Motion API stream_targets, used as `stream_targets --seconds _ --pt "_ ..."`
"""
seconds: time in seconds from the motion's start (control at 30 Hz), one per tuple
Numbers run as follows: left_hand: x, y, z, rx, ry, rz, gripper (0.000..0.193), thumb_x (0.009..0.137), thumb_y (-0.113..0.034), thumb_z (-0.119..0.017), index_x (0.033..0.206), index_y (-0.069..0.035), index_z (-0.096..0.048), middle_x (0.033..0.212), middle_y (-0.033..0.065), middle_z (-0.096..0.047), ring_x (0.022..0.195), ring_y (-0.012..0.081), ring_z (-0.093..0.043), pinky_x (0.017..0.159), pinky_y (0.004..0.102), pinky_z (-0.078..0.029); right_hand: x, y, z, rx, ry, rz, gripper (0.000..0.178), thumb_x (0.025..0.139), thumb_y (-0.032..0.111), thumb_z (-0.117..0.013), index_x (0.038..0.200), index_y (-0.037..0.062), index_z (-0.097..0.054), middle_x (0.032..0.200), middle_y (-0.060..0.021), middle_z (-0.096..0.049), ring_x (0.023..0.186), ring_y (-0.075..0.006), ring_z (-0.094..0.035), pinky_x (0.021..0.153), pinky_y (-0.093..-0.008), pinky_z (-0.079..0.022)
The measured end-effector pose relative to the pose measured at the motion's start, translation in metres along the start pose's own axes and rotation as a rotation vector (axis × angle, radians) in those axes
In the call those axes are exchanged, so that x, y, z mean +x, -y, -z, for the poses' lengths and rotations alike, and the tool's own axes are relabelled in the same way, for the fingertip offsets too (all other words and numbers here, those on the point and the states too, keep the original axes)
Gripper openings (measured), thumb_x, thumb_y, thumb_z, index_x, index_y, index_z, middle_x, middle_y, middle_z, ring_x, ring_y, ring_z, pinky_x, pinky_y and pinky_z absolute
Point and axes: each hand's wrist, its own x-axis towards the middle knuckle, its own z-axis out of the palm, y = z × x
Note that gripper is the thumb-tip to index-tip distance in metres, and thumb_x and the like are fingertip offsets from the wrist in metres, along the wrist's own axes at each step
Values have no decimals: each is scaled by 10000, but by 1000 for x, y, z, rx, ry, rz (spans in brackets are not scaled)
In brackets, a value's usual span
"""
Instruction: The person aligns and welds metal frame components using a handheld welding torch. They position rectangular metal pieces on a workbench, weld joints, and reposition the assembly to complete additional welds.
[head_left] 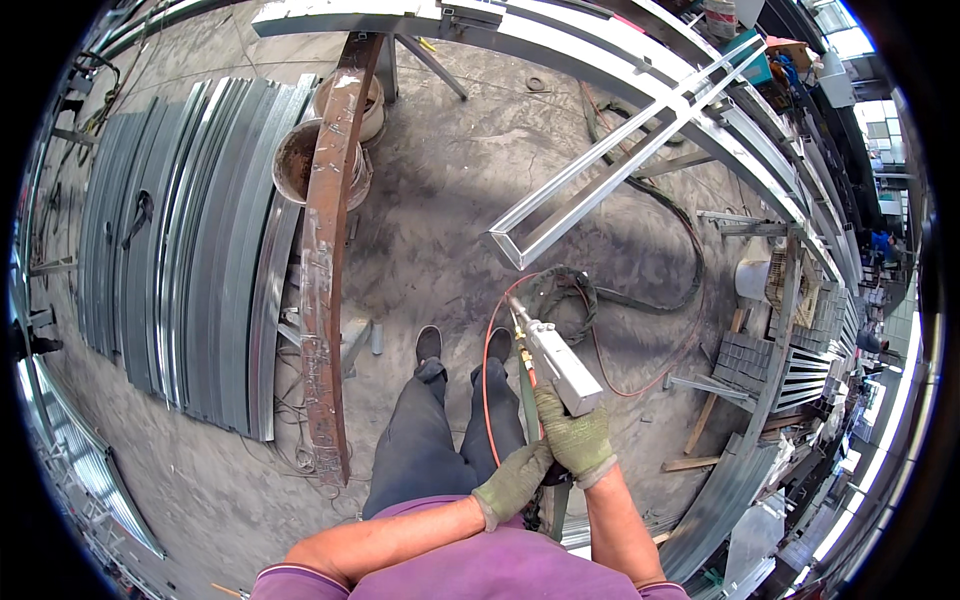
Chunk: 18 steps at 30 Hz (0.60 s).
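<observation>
My right hand (578,438), in a green work glove, is closed around the rear of a handheld welding gun (566,372). The gun has a pale boxy body and a metal nozzle tilted up and left, away from me. My left hand (514,484), gloved alike, presses against the right hand from the left, its fingers curled and what they grip hidden. An orange hose (485,385) loops along the gun's left side. Beyond the nozzle, a dark sleeved cable (625,300) coils on the floor. Above it juts the corner of a welded metal frame (520,248).
A rusty steel beam (325,260) runs along my left, with buckets (296,165) beside it. Farther left lie many grey metal profiles (190,250). A long pale beam (600,55) curves across the far side. Stacked metal blocks (742,362) and wood strips (690,463) lie right.
</observation>
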Motion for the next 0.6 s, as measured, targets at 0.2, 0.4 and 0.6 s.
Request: stream_targets --seconds 0.2,0.4,0.6 --pt "8 7 -2 78 65 -40 543 1207 -401 -471 1537 25 -537 1414 69 -668 1268 116 -598 1119 306 -489 -6 15 13 112 -33 44 234 1061 167 -755 1205 -12 -708 907 9 -684 767 -78 -616 645 -288 -515" --pt "12 7 -13 129 18 -140 554 1191 -444 -501 1451 39 -582 1253 85 -699 1137 127 -605 1014 307 -518 -10 11 27 98 -88 140 203 1060 159 -754 1170 -7 -712 881 2 -682 761 -86 -613 642 -304 -516" --pt "9 1 -5 187 1 -105 465 1202 -350 -506 1512 -10 -567 1311 19 -687 1160 83 -601 1008 279 -521 -9 9 23 103 -83 128 191 1049 143 -759 1155 -15 -737 882 -25 -712 777 -99 -646 654 -315 -531"
